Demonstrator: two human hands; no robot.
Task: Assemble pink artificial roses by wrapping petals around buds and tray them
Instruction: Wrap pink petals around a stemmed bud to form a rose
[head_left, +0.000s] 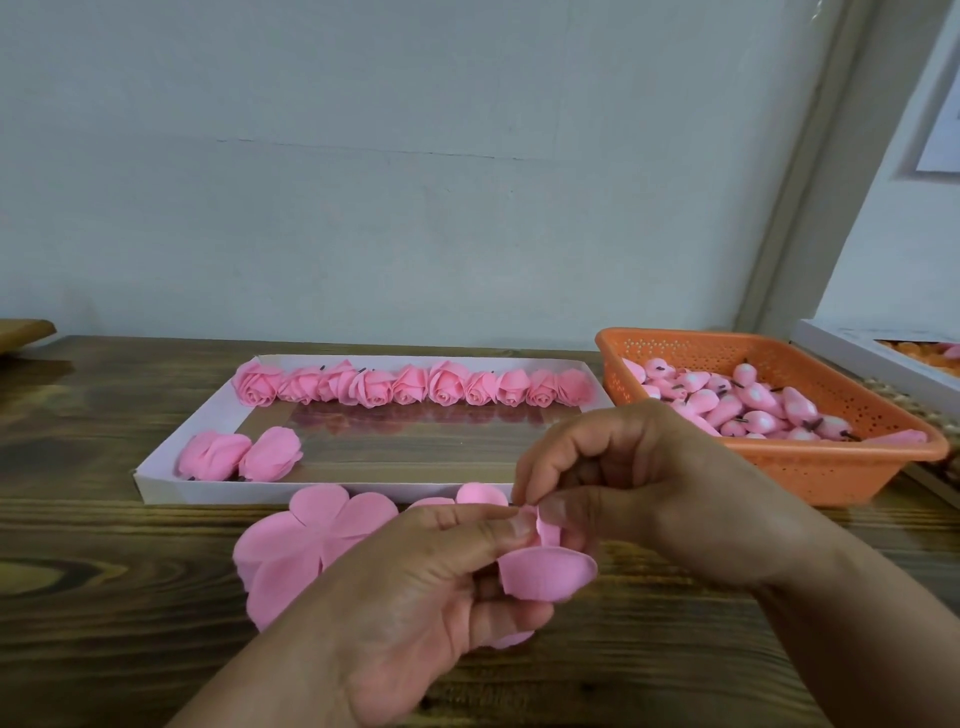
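1. Nearest to us, our left hand (415, 587) pinches a pink petal piece (545, 571) between thumb and curled fingers, above the wooden worktop (104, 597).
2. Our right hand (623, 483) meets it from the right, fingertips pinching the same piece's top.
3. Under the hands, flat petal sheets (306, 540) lie on the worktop.
4. Beyond, a white tray (156, 467) holds a far row of finished roses (410, 384) and two more roses (241, 454) at its near left.
5. Far right, an orange basket (810, 467) holds buds (748, 400).
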